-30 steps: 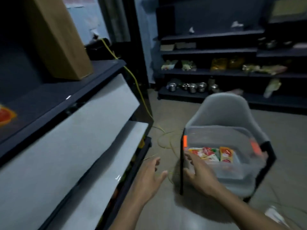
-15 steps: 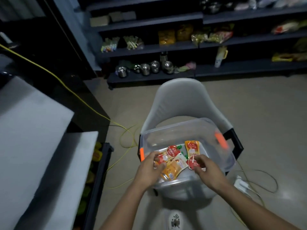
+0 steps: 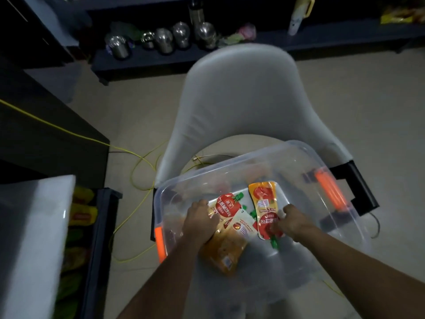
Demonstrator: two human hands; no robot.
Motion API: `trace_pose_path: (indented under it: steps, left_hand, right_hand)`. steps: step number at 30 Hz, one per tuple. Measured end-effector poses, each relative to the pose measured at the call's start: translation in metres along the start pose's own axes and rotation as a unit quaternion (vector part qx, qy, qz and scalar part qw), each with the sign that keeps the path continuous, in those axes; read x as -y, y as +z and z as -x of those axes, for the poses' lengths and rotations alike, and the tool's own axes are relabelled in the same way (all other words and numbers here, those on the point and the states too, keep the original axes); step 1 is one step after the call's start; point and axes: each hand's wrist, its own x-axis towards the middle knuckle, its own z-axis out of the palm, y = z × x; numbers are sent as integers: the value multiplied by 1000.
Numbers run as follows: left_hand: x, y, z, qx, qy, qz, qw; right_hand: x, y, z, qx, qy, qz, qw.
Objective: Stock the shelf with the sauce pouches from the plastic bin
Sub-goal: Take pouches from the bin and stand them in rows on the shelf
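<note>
Head view, stock in progress: clear plastic bin [image 3: 230,173] on grey chair [image 3: 239,93], several sauce pouches [image 3: 264,203] inside it; left hand [image 3: 201,218] and right hand [image 3: 291,218] each closing on one, grip firmness uncertain, none shelved.

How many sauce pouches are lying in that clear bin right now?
4 visible: a round red pouch by the left hand, a white pouch, an orange pouch nearest, and a long red-orange pouch by the right hand. More may hide beneath.
</note>
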Motion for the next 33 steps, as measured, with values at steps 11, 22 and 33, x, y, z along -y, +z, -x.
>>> trace_pose_path:
  steps: [11,22,33]
  left_hand:
    - [15,39,-42,-22,45,-222,974]
    - [-17,21,-20,10,-7,-165,986]
    - [-50,-32,90,-5,-24,303,953]
  right_hand:
    - [-38,60,-102,-39,112,-177,977]
    - [14,31,-25,49,65,-297,951]
    - [12,-25,117,-95,-247,-235,935]
